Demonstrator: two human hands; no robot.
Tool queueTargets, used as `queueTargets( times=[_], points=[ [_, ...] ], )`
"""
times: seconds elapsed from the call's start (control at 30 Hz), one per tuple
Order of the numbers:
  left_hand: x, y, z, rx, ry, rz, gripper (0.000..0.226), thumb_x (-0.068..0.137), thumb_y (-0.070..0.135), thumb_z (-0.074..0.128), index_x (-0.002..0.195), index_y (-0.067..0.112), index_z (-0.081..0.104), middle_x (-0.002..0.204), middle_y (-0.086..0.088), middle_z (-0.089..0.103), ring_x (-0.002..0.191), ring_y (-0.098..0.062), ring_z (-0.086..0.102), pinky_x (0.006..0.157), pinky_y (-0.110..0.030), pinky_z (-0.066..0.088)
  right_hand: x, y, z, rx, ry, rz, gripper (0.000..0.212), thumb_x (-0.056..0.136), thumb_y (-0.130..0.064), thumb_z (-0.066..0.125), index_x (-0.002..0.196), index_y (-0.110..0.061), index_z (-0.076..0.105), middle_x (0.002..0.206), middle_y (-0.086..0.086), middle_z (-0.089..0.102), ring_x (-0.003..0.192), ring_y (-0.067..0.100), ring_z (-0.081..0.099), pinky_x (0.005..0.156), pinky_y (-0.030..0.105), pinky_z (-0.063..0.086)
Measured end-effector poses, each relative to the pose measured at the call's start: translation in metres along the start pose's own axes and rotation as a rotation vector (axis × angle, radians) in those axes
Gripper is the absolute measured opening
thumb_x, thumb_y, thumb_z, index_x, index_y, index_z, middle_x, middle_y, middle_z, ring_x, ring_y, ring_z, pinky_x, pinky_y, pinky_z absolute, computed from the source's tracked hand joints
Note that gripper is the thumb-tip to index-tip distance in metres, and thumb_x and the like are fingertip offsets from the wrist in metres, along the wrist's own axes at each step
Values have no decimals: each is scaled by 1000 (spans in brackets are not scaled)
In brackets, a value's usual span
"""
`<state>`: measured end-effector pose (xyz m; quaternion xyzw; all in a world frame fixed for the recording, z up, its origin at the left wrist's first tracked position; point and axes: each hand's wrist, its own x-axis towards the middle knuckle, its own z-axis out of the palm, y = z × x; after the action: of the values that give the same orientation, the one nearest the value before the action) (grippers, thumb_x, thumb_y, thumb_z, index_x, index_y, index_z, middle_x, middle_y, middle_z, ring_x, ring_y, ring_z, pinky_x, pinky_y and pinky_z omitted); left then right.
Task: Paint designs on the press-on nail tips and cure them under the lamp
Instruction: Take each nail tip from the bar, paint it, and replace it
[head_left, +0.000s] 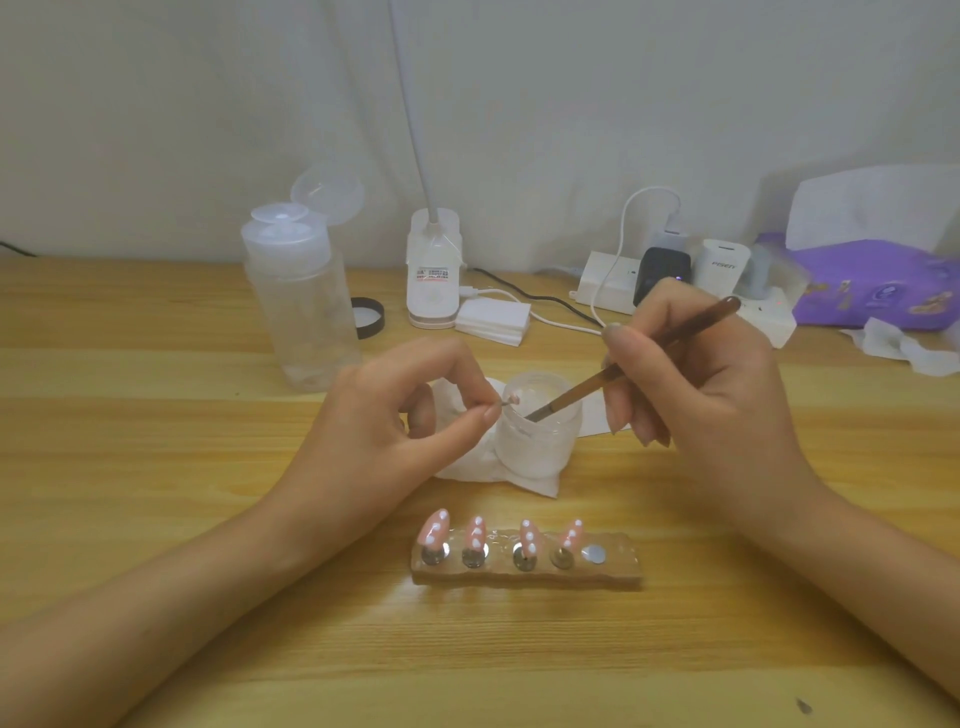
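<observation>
Holder (618, 571) lies nearest on the table (156, 457), carrying four pink tips (476, 532) with white dots; its rightmost magnet (594, 554) is bare. Behind it, the left hand (379, 421) pinches a fifth tip (514, 399) between thumb and forefinger at the jar (535, 447) rim. The right hand (696, 374) has its fingers clamped on a brush (670, 338), bristles inside the jar, which stands on a tissue (467, 467). Farther back stand a bottle (301, 312) with its lid flipped open, a cap (370, 317), the lamp (434, 280) and a power strip (602, 283).
</observation>
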<state>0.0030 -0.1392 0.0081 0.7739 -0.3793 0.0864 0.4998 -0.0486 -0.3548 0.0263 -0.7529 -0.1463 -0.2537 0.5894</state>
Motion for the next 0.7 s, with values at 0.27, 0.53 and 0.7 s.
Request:
queueTargets(
  times=[0.27,0.53,0.7],
  points=[
    [0,0,-1,6,4,-3,7,86,21,69,81,20,65,78,19,60,48,-8,39,56,-8,35,5,6,-12,201,230,146,30,100,-30,54,72,-22,49,48,0,52,37,11,38,39,19,28],
    [0,0,-1,11,7,7,7,86,20,70,81,20,65,75,20,58,49,-6,40,56,-8,34,2,13,-10,394,347,378,38,101,-25,51,63,-26,56,49,-1,52,40,8,40,39,15,33],
    [0,0,-1,13,-2,9,6,87,21,69,83,20,67,80,16,61,50,-8,41,57,-8,36,2,12,-10,444,327,389,30,98,-28,52,68,-22,53,50,0,54,38,8,39,39,15,34]
  ],
)
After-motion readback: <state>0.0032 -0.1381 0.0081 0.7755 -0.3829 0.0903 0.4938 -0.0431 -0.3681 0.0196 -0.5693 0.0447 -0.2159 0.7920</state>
